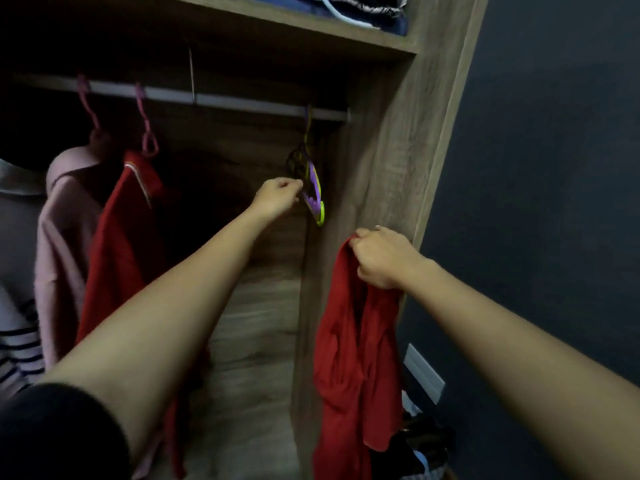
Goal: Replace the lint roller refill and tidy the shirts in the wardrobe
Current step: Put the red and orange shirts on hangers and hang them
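Head: perhaps several hangers (pixel 310 188) inside wardrobe (pixel 384 168)

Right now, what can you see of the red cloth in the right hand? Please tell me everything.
The red garment is plain, thin-looking soft fabric. The right hand grips it bunched at its top, so it hangs limp in long folds, split into two hanging parts. It hangs in front of the wardrobe's wooden side panel, outside the hanging space; whether it touches the panel cannot be told. No hanger shows in it.
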`<state>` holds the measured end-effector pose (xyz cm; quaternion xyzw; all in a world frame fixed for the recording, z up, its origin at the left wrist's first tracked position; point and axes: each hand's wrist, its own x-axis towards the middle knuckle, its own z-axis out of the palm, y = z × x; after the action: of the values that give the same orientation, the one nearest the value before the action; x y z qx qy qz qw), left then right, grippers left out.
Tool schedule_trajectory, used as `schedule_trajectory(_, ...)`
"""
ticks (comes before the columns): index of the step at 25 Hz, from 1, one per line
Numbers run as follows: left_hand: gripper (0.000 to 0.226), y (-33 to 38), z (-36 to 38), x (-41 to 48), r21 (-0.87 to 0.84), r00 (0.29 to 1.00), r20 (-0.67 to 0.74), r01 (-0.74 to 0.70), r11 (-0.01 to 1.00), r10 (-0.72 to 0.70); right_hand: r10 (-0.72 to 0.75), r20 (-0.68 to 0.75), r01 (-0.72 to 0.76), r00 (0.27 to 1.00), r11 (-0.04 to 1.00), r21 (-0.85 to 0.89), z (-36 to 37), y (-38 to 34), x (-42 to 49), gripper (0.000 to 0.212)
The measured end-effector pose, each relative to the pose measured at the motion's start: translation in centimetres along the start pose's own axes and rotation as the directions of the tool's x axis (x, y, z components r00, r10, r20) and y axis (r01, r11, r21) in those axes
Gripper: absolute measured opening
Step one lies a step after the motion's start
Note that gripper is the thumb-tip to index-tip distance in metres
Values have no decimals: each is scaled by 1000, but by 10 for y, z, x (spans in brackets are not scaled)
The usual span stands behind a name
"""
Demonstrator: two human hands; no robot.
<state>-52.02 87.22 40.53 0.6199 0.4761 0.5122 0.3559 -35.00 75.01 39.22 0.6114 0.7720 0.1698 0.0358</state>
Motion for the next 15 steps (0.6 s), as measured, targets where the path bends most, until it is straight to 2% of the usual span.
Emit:
schedule_trajectory(3,43,12,30,33,-57,997,35,75,996,-73,10,13,-9,1000,999,-34,2,8,3,41)
schedule_trajectory(5,45,16,46,43,88,997,35,62,994,-66,12,7,-12,1000,1000,-28,2,12,3,41)
schedule_trajectory(7,41,21,54,41,285,998,-54,26,958,-11,21,-4,-21,1000,1000,-5,0,15,3,40)
schedule_trajectory(9,46,26,53,39,382,987,-148,-1,924,62,20,-12,-20,1000,1000,6,-1,16,3,40)
schedule_trajectory(15,40,41,34,17,442,962,-209,-68,894,176,33,-29,-32,999,999,25,-3,14,3,43)
